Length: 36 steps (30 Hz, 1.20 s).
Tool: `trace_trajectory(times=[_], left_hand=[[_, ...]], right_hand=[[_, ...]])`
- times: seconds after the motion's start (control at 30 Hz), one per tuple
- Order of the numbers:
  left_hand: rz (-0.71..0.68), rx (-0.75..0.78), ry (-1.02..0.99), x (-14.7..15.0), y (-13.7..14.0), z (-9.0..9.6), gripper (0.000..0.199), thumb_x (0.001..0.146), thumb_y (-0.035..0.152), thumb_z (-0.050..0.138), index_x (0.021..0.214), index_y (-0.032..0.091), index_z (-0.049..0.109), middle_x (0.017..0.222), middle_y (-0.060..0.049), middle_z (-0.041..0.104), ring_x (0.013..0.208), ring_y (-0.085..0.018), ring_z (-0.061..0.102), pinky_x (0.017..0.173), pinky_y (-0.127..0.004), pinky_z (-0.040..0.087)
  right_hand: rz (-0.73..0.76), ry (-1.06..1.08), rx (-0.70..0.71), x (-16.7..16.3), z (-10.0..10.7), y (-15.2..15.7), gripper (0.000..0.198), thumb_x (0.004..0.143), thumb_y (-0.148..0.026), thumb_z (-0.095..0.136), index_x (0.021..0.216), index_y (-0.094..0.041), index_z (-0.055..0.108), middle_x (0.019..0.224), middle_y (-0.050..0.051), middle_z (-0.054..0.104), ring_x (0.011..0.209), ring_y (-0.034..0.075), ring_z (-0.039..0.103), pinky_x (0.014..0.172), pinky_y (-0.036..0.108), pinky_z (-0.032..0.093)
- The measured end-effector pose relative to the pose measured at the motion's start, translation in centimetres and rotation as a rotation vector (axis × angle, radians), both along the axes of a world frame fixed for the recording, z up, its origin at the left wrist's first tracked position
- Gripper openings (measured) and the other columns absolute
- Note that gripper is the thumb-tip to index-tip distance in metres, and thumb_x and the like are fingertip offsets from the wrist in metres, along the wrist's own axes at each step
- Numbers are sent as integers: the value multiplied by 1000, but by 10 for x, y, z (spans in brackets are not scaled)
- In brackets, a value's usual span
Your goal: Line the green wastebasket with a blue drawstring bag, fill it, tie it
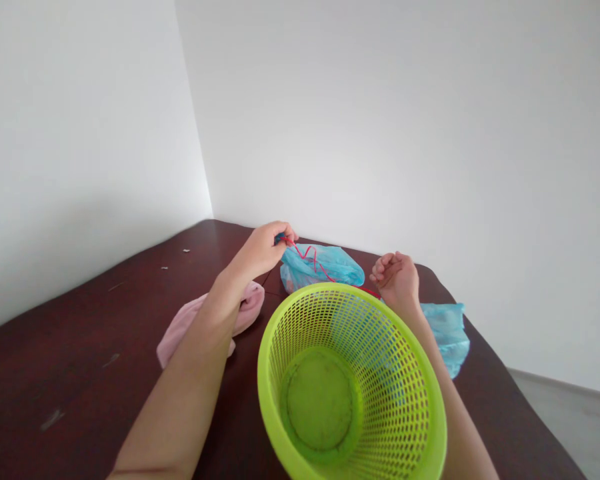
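My left hand [273, 245] is closed at the gathered end of a light blue plastic bag [337, 263], pinching a thin red ribbon [307, 253]. The ribbon trails in loose curls over the bag and continues behind the basket rim towards my right side. My right hand [396, 277] is raised beyond the basket, its fingers curled loosely inward with nothing visible in them. A yellow-green plastic basket [264, 373] stands in front of me, tilted so its inside shows; its floor is bare. Through its mesh some blue shows.
A folded pink cloth [250, 310] lies left of the basket, partly behind my left forearm. Another blue plastic bag [447, 333] lies by my right forearm. The dark red-brown table [95, 360] meets white walls [380, 120] and carries small white scraps.
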<state>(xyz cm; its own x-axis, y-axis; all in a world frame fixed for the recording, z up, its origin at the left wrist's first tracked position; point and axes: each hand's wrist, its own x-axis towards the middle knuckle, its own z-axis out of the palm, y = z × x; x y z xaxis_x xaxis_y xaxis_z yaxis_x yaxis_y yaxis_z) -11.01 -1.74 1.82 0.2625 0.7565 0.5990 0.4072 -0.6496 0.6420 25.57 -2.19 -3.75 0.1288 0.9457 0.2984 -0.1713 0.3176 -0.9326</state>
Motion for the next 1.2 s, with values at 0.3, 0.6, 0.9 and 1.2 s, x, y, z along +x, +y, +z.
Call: trace_trajectory(times=[0.3, 0.6, 0.9, 1.2], left_hand=[[-276, -85, -397, 26, -15, 9, 27, 85, 20, 64, 62, 21, 48, 120, -8, 81, 117, -25, 74, 103, -42, 60], [-388, -194, -234, 21, -21, 12, 57, 96, 36, 77, 48, 20, 50, 130, -11, 84, 131, -33, 76, 111, -51, 61], [-523, -179, -131, 28, -30, 16, 26, 85, 16, 71, 59, 22, 70, 141, -8, 82, 137, -32, 75, 113, -52, 62], [-220, -112, 387, 14, -32, 18, 39, 76, 10, 58, 77, 32, 91, 130, -5, 86, 122, -30, 74, 108, -48, 60]], right_hand=[[99, -485, 109, -41, -29, -4, 47, 93, -65, 91, 123, -29, 83, 122, 8, 85, 109, 27, 78, 96, 43, 63], [5, -504, 110, -41, -54, 12, 43, 93, -67, 86, 112, -28, 81, 112, 8, 84, 109, 30, 78, 101, 47, 63], [-79, -552, 269, -46, -46, 9, 35, 81, -57, 95, 102, -32, 83, 120, 8, 81, 118, 35, 74, 117, 55, 56], [-250, -316, 175, -30, -10, -10, 32, 94, -51, 74, 77, -27, 61, 67, -3, 52, 63, 17, 42, 58, 32, 35]])
